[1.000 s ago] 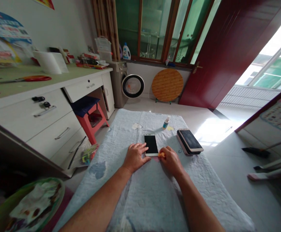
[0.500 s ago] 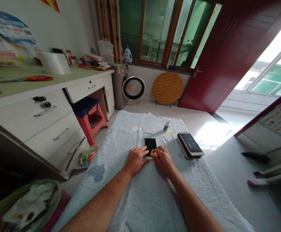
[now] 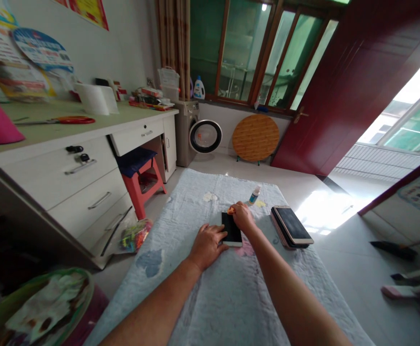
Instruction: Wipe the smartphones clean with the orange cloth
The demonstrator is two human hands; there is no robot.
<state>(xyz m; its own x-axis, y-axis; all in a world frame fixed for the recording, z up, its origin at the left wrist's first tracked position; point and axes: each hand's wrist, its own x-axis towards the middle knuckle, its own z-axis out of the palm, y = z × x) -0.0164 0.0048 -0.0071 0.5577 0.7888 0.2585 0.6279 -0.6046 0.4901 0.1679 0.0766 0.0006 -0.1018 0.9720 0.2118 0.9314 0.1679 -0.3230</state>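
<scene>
A smartphone [image 3: 232, 231] with a dark screen and pale edges lies face up on the cloth-covered table [image 3: 227, 298]. My left hand [image 3: 208, 245] rests along its left side, fingers stretched out and their tips touching the phone's edge. At the phone's far end, my right hand [image 3: 243, 217] is closed on a small orange cloth [image 3: 230, 210], pressed to the screen; most of the cloth is hidden by the fingers. Just beyond that hand stands a small spray bottle [image 3: 255, 194] with a blue label. To the right sits a stack of phones [image 3: 292, 226], a white-framed one on top.
Left of the table are a white desk [image 3: 87, 175], a red stool [image 3: 143, 180] and a bin [image 3: 83, 298] with crumpled paper. A washing machine [image 3: 187, 129] with its door open, a round wooden tabletop [image 3: 256, 138] and a red door [image 3: 314, 91] stand beyond.
My right hand has slid the orange cloth from the phone's near end to its far end. My left hand has shifted off the screen towards the left edge. The view has tilted slightly.
</scene>
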